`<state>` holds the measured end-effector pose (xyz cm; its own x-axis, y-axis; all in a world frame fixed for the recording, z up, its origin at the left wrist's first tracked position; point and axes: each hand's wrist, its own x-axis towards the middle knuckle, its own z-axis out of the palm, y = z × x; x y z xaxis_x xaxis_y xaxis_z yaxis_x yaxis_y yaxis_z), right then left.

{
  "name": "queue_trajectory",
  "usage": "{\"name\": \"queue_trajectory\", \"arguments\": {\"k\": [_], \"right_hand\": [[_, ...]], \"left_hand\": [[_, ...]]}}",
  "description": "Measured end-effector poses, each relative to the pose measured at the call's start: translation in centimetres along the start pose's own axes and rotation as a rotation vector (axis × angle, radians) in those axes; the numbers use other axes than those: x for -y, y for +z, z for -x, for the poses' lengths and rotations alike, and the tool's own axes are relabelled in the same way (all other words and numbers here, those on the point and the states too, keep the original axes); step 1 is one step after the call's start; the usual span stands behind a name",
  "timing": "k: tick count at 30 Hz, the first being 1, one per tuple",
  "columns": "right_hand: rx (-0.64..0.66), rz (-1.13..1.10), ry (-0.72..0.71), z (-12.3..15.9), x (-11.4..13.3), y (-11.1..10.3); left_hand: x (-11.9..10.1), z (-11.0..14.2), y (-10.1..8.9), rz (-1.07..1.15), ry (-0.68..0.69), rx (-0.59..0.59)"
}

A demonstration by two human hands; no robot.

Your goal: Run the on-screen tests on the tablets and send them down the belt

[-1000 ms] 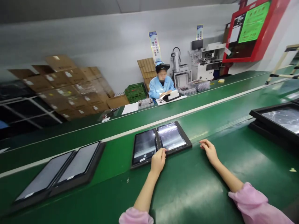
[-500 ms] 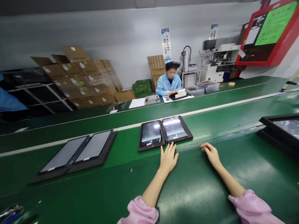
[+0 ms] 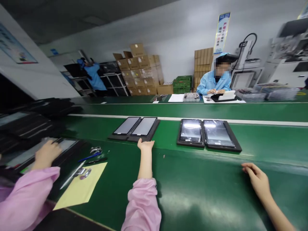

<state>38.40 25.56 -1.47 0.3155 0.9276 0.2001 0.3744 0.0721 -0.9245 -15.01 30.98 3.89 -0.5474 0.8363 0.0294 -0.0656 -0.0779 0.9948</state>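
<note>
My left hand (image 3: 145, 145) reaches to the front edge of a black foam tray (image 3: 154, 128) on the green belt, its visible fingers spread at that edge. Whether it presses on the tray I cannot tell. Two tablets lie side by side there, the left tablet (image 3: 127, 125) and the right tablet (image 3: 144, 126), both with pale screens. To the right, a second pair, a tablet (image 3: 191, 131) and another tablet (image 3: 219, 133), rests in black foam. My right hand (image 3: 258, 179) hovers over the bare belt at the right, fingers curled together, nothing visible in them.
At the left, a co-worker's hand (image 3: 48, 154) is over another tablet (image 3: 67, 144). Near it lie a yellow sheet (image 3: 89, 187), a blue pen (image 3: 90, 156) and small metal parts. Across the belt sits a person in blue (image 3: 214, 81). Dark stacked trays (image 3: 26, 128) stand far left.
The view has swung left. My left hand has moved from the right-hand pair of tablets to the left-hand pair. The co-worker's hand at the left has come into view.
</note>
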Motion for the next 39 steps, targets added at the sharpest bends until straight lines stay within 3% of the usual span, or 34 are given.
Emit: {"name": "queue_trajectory", "arguments": {"k": [4, 10, 16, 21, 26, 30, 33, 36, 37, 39], "right_hand": [[-0.001, 0.037, 0.018, 0.0, 0.1, -0.2], [0.018, 0.048, 0.039, -0.1, 0.7, -0.3], [0.033, 0.039, 0.024, -0.1, 0.7, -0.3], [0.047, 0.096, 0.016, -0.5, -0.1, -0.3], [0.100, 0.053, -0.024, 0.0, 0.9, 0.6], [0.424, -0.186, 0.084, 2.9, 3.9, 3.1], [0.673, -0.457, 0.269, 5.8, 5.8, 5.6], [0.849, -0.714, 0.495, 8.3, 6.3, 7.5], [0.854, -0.763, 0.551, 8.8, 6.2, 7.8], [0.747, -0.796, 0.601, 9.1, 5.4, 7.7]], "left_hand": [[0.2, -1.3, -0.8, 0.434, -0.232, -0.185], [1.0, -0.9, 1.0, 0.863, -0.451, -0.290], [0.3, -0.4, 2.1, 0.915, -0.398, -0.435], [-0.1, 2.3, 2.2, 0.903, -0.329, -0.443], [-0.1, 8.7, 0.9, 0.880, -0.355, -0.351], [0.6, 15.4, -0.6, 0.827, -0.428, -0.294], [2.7, 21.5, -0.5, 0.759, -0.505, -0.216], [5.3, 28.6, 1.1, 0.641, -0.568, 0.077], [5.7, 30.9, 1.9, 0.581, -0.597, 0.205], [5.2, 34.5, 3.3, 0.444, -0.737, 0.527]]}}
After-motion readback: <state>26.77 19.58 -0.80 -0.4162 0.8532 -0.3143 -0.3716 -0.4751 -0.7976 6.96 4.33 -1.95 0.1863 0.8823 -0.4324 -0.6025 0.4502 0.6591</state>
